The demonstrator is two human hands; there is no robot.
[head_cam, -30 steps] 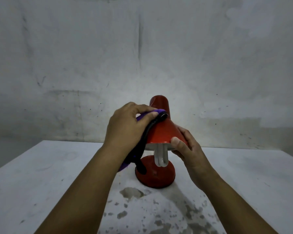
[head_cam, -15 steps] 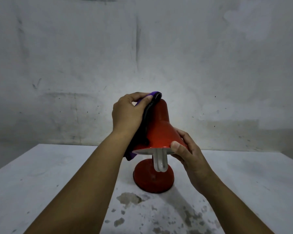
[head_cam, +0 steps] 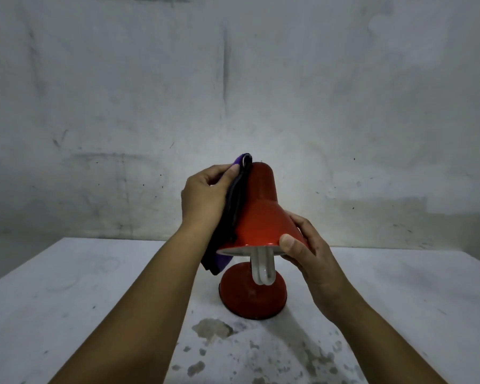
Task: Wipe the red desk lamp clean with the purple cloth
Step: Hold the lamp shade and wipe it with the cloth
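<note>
The red desk lamp (head_cam: 261,214) stands mid-table on its round red base (head_cam: 251,297), with a white bulb (head_cam: 262,268) hanging below the shade. My left hand (head_cam: 205,198) presses the purple cloth (head_cam: 233,217), which has a dark edge, flat against the left side of the shade, reaching up to its narrow top. The cloth's lower end hangs below the shade rim. My right hand (head_cam: 302,245) grips the shade's lower right rim, thumb in front.
The lamp stands on a white table (head_cam: 67,300) with dark worn patches (head_cam: 211,328) in front of the base. A stained grey wall (head_cam: 233,92) rises close behind the table's far edge.
My left hand has slid the cloth upward along the shade's left side, from mid-shade to its top. The right hand has kept its grip on the rim.
</note>
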